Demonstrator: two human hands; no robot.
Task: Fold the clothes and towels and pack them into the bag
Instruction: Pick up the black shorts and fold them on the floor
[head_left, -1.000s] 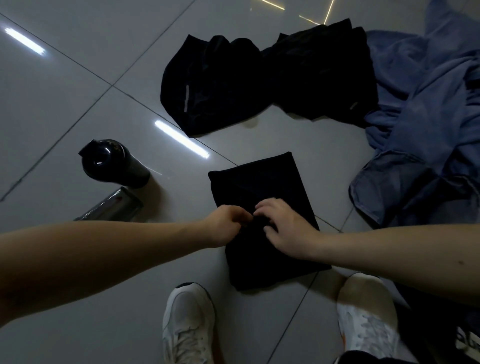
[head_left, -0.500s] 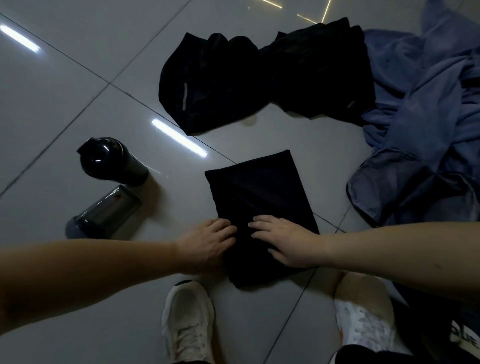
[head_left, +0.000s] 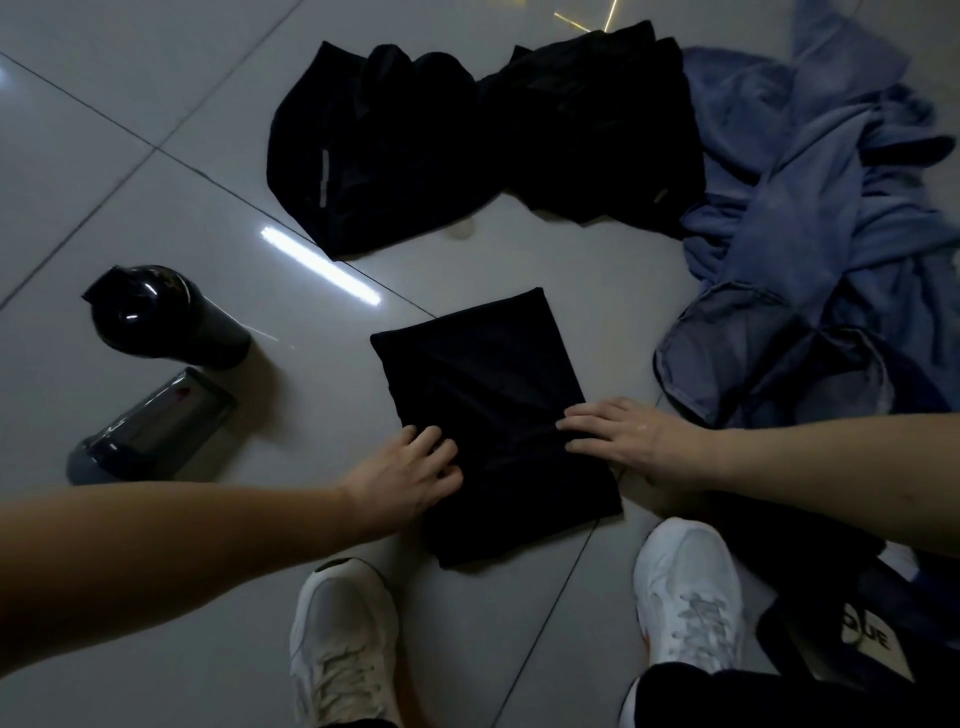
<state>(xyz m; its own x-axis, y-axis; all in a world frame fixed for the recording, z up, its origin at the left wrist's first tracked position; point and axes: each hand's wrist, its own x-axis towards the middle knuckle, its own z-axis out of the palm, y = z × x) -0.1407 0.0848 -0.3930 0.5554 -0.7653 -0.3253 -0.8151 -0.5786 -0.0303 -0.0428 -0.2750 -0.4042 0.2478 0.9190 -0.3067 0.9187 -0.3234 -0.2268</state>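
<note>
Black folded cloth (head_left: 488, 410) lies flat on the grey tiled floor (head_left: 156, 156), just below the middle of the frame. It forms a neat rectangle. Its long axis runs from the person's feet up the frame, leaning a little left at the far end, so one short edge faces the shoes and the other faces the top of the frame.

At the cloth's left long edge the left hand (head_left: 410, 478) rests with fingers spread and only lightly bent, on top of the fabric and gripping nothing. At the right long edge the right hand (head_left: 623, 436) lies flat, its straight fingers pressing the fabric down. The two hands sit opposite each other, near the half closer to the feet.

Across the upper middle, a loose pile of black clothes (head_left: 467, 140) is spread unfolded, well apart from the folded piece. A crumpled heap of blue fabric (head_left: 810, 218) fills the upper right and right side, touching the black pile. At the left, a dark bottle (head_left: 161, 317) stands, with a second bottle (head_left: 150, 426) on its side just beside it. Two white shoes (head_left: 343, 639) (head_left: 685, 592) stand along the bottom edge.
</note>
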